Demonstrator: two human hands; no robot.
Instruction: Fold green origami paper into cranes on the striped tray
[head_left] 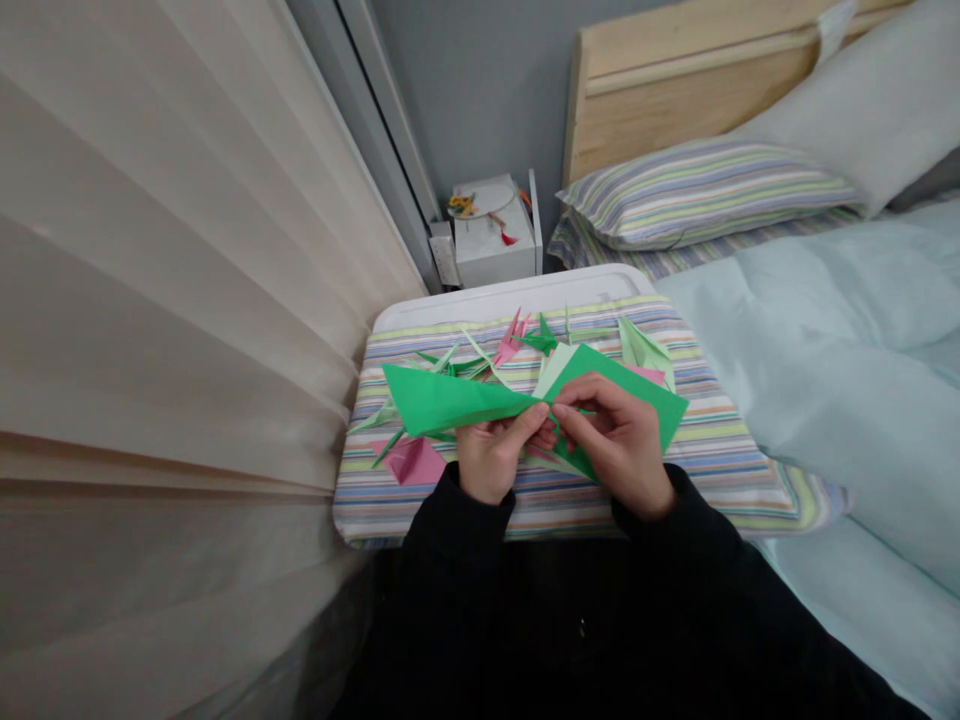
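Note:
Between my two hands is a green folded sheet of origami paper (pixel 450 398), raised above the table and pointing out to the left. My left hand (pixel 495 455) grips it from below, thumb on top near its right end. The fingertips of my right hand (pixel 615 435) pinch the same paper at its right tip. Under my right hand lie green paper sheets (pixel 645 395), with pale green ones beneath. Behind the held paper are several folded paper cranes, among them a pink crane (pixel 511 340) and a dark green crane (pixel 541 338). A pink folded paper (pixel 411 462) lies at the left.
A striped cloth (pixel 720 450) covers the small white table (pixel 510 295). Close on the left hangs a pale curtain (pixel 187 250). To the right is a bed with a light blue quilt (pixel 847 300); a white cabinet (pixel 491 265) stands behind the table.

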